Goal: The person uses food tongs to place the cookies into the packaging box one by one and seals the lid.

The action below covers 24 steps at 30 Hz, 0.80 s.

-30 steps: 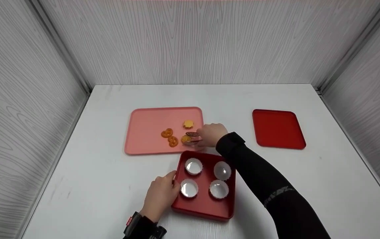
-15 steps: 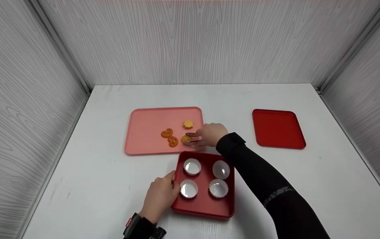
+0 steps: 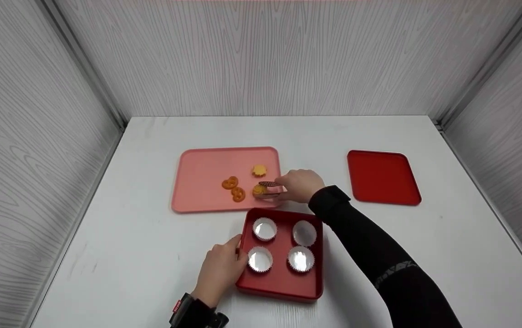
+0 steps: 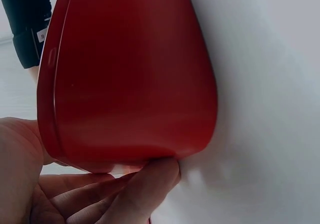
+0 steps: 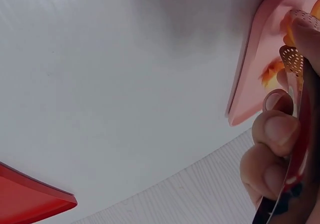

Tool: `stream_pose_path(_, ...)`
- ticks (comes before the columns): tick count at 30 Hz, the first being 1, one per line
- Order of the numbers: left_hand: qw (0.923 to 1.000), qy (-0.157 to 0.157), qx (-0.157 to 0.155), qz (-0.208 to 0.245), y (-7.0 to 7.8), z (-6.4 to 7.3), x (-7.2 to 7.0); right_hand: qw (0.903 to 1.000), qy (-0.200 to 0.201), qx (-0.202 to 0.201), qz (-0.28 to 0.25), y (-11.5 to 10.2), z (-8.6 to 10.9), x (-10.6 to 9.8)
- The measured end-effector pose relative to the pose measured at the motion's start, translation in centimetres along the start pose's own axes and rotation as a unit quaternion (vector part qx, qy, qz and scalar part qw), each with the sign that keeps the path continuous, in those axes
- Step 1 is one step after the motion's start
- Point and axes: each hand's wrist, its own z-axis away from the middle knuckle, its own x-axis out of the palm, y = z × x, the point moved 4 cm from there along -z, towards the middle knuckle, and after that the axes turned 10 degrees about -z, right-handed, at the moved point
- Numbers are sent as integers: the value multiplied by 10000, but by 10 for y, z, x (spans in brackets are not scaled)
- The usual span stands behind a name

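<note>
My right hand (image 3: 304, 187) grips metal tongs (image 3: 270, 184) with perforated tips, over the right end of a pink tray (image 3: 202, 168). Between the tong tips is a round yellow cookie (image 3: 258, 191); in the right wrist view the tongs (image 5: 291, 59) are partly covered by my fingers. A flower-shaped yellow cookie (image 3: 259, 170) lies behind it, and two brown pretzels (image 3: 230, 182) lie to its left. My left hand (image 3: 217, 269) holds the left wall of a deep red box (image 3: 284, 289), fingers against its outside in the left wrist view. Several white fluted baking cups (image 3: 260, 259) stand in the box.
A flat red tray (image 3: 383, 176) lies at the right of the white table (image 3: 120, 246). Grey wood-grain panels (image 3: 261, 59) enclose the table at the back and both sides. The box's far edge sits close to the pink tray's front edge.
My right hand has shifted slightly to the right, and the round cookie has moved a little the same way between the tong tips. My left hand stays at the box.
</note>
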Motion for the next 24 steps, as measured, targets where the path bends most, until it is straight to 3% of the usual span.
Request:
stream_pose_path(8,9999,91,93,-24,-1,1,0,9978,429,-411,-307,9,24,-13)
stream_pose_path(16,9999,111,78,12,0,2,0,9939,696,-851,-84,11,69,-36)
stream_pose_path(24,9997,199,103,-61,0,2,1,9894,476,-1351,241,7,113,-52)
